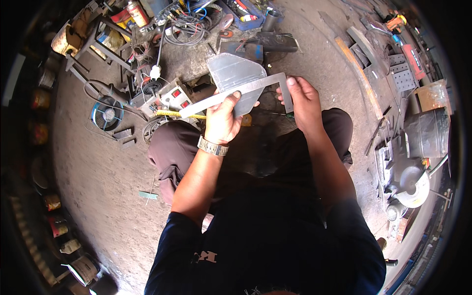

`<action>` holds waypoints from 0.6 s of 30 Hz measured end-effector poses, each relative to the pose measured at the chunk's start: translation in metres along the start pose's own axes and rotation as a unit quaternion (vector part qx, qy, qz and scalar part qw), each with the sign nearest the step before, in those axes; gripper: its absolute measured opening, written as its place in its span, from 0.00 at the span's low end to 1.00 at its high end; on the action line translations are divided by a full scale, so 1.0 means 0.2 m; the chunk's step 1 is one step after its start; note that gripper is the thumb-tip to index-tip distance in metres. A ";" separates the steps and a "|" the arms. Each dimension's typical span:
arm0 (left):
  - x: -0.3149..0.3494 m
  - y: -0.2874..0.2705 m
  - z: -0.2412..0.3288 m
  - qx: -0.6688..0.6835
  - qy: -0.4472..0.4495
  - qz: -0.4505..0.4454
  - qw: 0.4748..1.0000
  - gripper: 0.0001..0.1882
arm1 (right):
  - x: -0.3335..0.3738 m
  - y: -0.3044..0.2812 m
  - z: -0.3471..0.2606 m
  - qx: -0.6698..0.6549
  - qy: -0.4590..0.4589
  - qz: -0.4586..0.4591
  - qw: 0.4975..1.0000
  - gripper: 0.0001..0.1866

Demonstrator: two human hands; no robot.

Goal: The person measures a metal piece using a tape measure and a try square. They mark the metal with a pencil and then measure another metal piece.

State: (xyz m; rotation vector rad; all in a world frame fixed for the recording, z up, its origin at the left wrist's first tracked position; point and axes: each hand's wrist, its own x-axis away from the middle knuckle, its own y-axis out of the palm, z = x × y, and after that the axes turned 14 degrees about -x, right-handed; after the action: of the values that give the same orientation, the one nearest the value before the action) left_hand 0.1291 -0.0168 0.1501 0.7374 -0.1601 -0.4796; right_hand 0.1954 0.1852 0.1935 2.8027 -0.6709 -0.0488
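A silver L-shaped metal square is lying across a flat grey metal plate.
The left hand is gripping both under its thumb; the right hand is pinching the square's short arm with its fingers.

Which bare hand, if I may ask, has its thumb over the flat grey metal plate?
The left hand, its thumb on the long arm of the L-shaped silver metal square over the plate; the right hand holds the short arm.
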 end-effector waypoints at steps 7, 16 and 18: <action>0.00 -0.01 -0.01 -0.008 0.032 -0.006 0.999 0.21 | -0.02 -0.04 0.05 0.014 0.025 -0.037 0.999 0.10; 0.00 0.02 -0.03 -0.009 0.046 0.044 0.998 0.17 | -0.04 0.04 0.07 -0.029 0.098 -0.013 0.995 0.10; 0.00 0.03 -0.04 0.001 0.055 0.042 0.998 0.18 | -0.09 0.04 0.10 -0.072 0.103 -0.024 0.992 0.09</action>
State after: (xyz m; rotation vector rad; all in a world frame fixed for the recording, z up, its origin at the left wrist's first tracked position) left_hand 0.1344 -0.0077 0.1488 0.7548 -0.0881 -0.3573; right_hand 0.1747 0.1814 0.1755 2.6377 -0.5283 0.1743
